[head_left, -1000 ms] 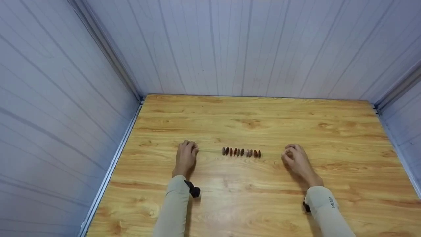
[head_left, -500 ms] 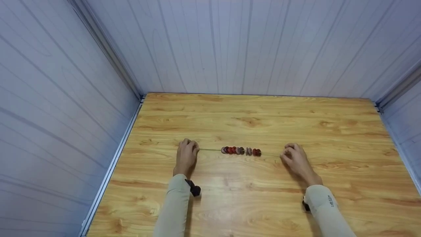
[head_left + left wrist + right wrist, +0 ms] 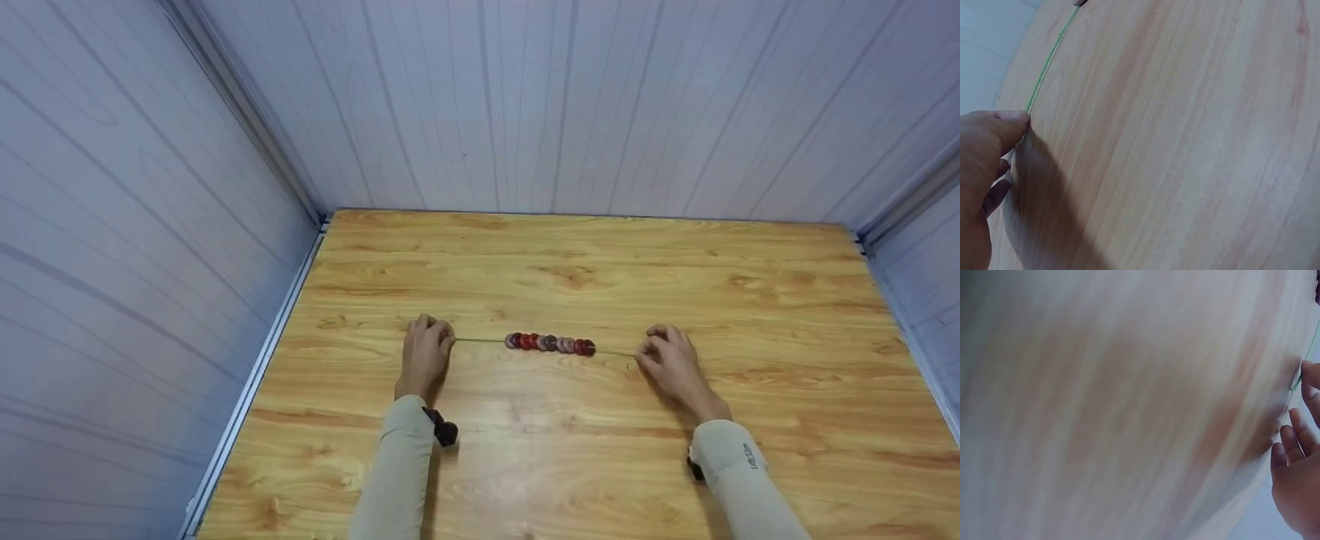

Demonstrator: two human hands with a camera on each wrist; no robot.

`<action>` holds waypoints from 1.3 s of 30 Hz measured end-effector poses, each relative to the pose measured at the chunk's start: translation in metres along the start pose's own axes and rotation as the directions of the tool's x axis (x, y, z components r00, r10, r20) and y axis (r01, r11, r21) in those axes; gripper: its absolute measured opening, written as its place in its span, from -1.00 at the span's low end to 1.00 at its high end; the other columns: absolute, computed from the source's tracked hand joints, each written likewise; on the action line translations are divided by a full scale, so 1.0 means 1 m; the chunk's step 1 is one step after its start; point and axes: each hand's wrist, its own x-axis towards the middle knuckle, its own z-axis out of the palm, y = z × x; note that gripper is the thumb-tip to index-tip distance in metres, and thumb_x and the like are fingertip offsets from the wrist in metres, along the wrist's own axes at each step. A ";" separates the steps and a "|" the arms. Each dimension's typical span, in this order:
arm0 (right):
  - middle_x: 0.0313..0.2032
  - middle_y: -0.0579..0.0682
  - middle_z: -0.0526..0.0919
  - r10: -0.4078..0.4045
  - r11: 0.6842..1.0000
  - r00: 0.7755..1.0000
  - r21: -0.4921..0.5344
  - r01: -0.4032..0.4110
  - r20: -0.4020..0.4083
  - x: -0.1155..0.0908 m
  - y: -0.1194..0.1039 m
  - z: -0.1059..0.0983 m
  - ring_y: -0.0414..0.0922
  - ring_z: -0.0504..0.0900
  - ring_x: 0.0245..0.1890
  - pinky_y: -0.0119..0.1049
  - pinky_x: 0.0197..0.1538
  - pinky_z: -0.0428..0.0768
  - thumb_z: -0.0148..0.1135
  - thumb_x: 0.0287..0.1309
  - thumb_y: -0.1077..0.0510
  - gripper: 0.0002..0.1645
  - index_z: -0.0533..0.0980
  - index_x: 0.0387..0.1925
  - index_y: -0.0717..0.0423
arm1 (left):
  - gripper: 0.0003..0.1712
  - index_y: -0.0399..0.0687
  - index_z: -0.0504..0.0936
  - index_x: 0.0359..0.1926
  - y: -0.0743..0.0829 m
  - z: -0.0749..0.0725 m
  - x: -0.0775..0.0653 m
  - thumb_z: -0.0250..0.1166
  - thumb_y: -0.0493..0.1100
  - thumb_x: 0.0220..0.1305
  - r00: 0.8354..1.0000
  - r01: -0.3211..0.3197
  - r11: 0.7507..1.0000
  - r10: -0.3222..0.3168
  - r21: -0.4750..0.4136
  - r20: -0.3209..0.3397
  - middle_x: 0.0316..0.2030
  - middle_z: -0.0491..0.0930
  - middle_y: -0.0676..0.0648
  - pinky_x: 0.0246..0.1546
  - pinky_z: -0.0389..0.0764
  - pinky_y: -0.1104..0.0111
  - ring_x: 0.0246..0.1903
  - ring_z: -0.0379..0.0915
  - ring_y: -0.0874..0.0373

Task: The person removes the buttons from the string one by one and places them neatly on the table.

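Note:
A green string runs roughly straight across the middle of the wooden table. Threaded on it is a row of round, flat pieces, several of them, in red, dark brown and pale pinkish tones. These discs overlap like tilted coins or buttons; their exact kind is too small to tell. My left hand pinches the string's left end between thumb and finger, seen closely in the left wrist view, where the string leads away. At the other end, my right hand pinches the string, its remaining fingers loosely bent.
The wooden table has pale panelled walls behind it and at both sides. A metal strip lines its left edge. A dark wrist device sits on the left sleeve.
The discs have turned from standing nearly edge-on to lying tilted and overlapping, showing more of their faces. My right hand has shifted slightly left; the left hand has barely moved.

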 end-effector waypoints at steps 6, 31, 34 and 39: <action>0.16 0.28 0.37 0.013 1.000 1.000 -0.005 -0.013 0.021 -0.001 -0.001 -0.001 0.28 0.22 0.19 0.24 0.25 0.09 0.24 0.22 0.18 -0.91 0.55 -0.31 0.15 | -0.93 -0.03 0.64 -0.33 -0.001 0.000 0.001 0.28 -0.16 0.28 1.000 -0.006 1.000 0.006 -0.028 0.000 -0.17 0.46 -0.07 -0.07 0.40 0.14 -0.10 0.31 -0.02; 0.11 0.24 0.37 0.037 0.969 0.999 0.244 -0.038 0.008 0.010 -0.014 -0.008 0.17 0.35 0.15 0.13 0.16 0.35 0.26 0.23 0.08 -0.47 0.40 0.15 0.23 | -0.95 0.02 0.64 -0.30 0.002 -0.002 0.001 0.27 -0.14 0.28 0.998 0.045 0.999 -0.044 -0.025 0.039 -0.14 0.44 -0.05 0.00 0.36 0.12 -0.02 0.29 -0.02; 0.12 0.24 0.37 0.032 0.967 0.999 0.252 -0.034 0.012 0.012 -0.020 -0.006 0.18 0.35 0.15 0.13 0.17 0.35 0.26 0.23 0.11 -0.49 0.40 0.14 0.23 | -0.95 0.01 0.64 -0.29 0.001 -0.001 0.001 0.28 -0.15 0.28 0.999 0.036 0.999 -0.035 -0.031 0.030 -0.14 0.45 -0.06 -0.01 0.36 0.10 -0.03 0.29 -0.04; 0.14 0.22 0.37 0.036 0.963 0.999 0.266 -0.043 0.033 0.014 -0.028 -0.001 0.19 0.36 0.17 0.14 0.19 0.36 0.26 0.23 0.11 -0.50 0.41 0.14 0.22 | -0.95 -0.01 0.64 -0.31 -0.001 0.001 0.000 0.28 -0.15 0.28 1.000 0.022 0.998 -0.022 -0.055 0.011 -0.16 0.47 -0.07 -0.04 0.37 0.11 -0.05 0.31 -0.05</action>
